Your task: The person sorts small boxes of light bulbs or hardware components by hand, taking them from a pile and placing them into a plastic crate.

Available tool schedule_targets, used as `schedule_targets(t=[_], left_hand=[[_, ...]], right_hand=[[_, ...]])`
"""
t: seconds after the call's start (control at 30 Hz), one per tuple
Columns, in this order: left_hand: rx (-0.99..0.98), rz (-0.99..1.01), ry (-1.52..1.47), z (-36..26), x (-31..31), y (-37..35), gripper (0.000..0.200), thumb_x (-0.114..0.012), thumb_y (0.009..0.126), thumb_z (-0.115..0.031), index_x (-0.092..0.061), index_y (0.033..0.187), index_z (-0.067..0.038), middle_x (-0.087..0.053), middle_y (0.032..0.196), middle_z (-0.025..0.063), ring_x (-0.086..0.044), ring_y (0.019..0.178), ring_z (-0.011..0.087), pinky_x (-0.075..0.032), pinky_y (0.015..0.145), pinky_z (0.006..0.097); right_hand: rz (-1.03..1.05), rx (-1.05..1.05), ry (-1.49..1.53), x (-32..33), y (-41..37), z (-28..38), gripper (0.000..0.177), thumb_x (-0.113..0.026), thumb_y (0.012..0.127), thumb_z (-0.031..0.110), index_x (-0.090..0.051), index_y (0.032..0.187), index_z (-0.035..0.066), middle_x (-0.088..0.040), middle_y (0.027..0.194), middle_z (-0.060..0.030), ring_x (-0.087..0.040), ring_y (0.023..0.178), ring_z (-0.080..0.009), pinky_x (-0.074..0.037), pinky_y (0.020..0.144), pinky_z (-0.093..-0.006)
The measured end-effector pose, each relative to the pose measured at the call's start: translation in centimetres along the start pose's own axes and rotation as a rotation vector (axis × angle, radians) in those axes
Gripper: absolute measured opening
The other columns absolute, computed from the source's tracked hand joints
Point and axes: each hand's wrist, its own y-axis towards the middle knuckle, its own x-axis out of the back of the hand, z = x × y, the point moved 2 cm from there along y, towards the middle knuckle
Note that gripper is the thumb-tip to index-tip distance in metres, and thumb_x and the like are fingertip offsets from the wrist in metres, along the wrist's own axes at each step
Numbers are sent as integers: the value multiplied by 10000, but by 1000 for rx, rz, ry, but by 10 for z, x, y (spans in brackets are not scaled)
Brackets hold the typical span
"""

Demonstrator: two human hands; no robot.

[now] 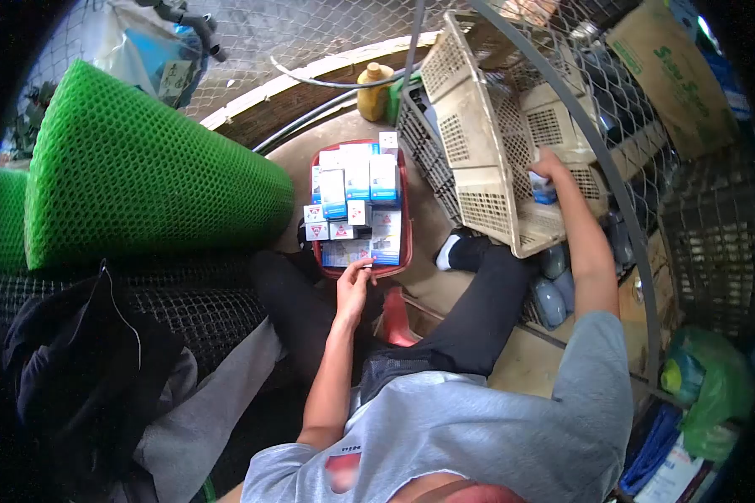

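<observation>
My right hand reaches into a tilted beige plastic crate, its fingers closed on a small blue-and-white box. My left hand is at the near rim of a red tub, fingers bent together. Its fingertips are beside the lowest boxes, and whatever they pinch is too small to make out. Inside the tub, several blue-and-white cartons stand and lie in a stack. Some small white ones show a red triangle mark.
A large roll of green plastic mesh lies to the left. Behind the tub stands a yellow bottle. Grey rounded objects sit beneath the crate at right. Wire netting runs along the back, and a green bag is at far right.
</observation>
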Motion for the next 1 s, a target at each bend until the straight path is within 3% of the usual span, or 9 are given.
schedule_targets(t=[0.17,0.23,0.4,0.5,0.6,0.7,0.83,0.93,1.0], left_hand=[[23,-71,31,4,2,1,247,-565,1019,-71,-698,1225,-46,-647,817,-9,-568,774,63,-439,716,224],[4,-60,13,7,3,3,251,-567,1014,-72,-700,1225,-48,-648,818,-8,-569,775,64,-441,717,228],[43,-88,-46,12,8,8,293,-595,970,-57,-682,1250,-49,-650,866,3,-585,829,76,-462,775,239],[50,-165,111,9,9,3,498,-613,871,8,-595,1362,-75,-630,1095,84,-598,1028,167,-472,925,298],[-126,-153,350,-13,7,-8,829,-547,711,121,-434,1497,-116,-444,1391,192,-437,1344,341,-354,1145,380],[-209,-122,444,-8,7,-10,826,-547,711,138,-438,1492,-108,-460,1404,205,-437,1375,343,-344,1171,404],[-232,-36,273,-20,-1,-18,670,-684,823,121,-463,1438,-27,-599,1319,151,-555,1296,244,-426,1120,370],[-250,23,64,-74,-16,-38,400,-724,891,74,-617,1269,2,-709,1176,101,-650,1145,170,-509,1015,311],[-348,18,13,-121,-28,-56,191,-742,912,32,-718,1099,-1,-754,1106,108,-698,1043,167,-555,945,313]], right_hand=[[48,-122,-467,-43,66,-55,913,-845,784,428,-415,1505,69,-528,1465,-241,-466,1398,-426,-439,1140,-493],[-11,-248,-390,-39,45,-43,892,-845,799,356,-385,1518,99,-502,1475,-244,-416,1438,-408,-448,1137,-507],[-52,-68,-270,-31,17,-36,835,-838,779,81,-398,1489,76,-642,1269,-259,-602,1243,-427,-504,1042,-489],[-230,57,-144,-21,-4,-36,797,-844,767,64,-424,1444,34,-672,1189,-266,-644,1157,-446,-513,999,-488],[-418,202,-9,-8,-49,-28,619,-809,777,48,-524,1325,16,-662,1157,-270,-629,1130,-454,-508,958,-486],[-562,291,102,18,-143,18,502,-779,820,65,-577,1273,-10,-647,1157,-240,-627,1103,-428,-492,960,-468],[-854,362,271,26,-266,77,416,-769,850,70,-599,1217,-27,-604,1152,-159,-614,1106,-339,-483,992,-424],[-1102,624,811,4,-305,67,412,-769,850,84,-573,1187,-48,-565,1157,-137,-594,1075,-283,-498,990,-422],[-998,562,1234,-5,-326,79,524,-707,903,349,-520,1215,-29,-586,1164,-190,-642,1052,-340,-576,911,-488]])
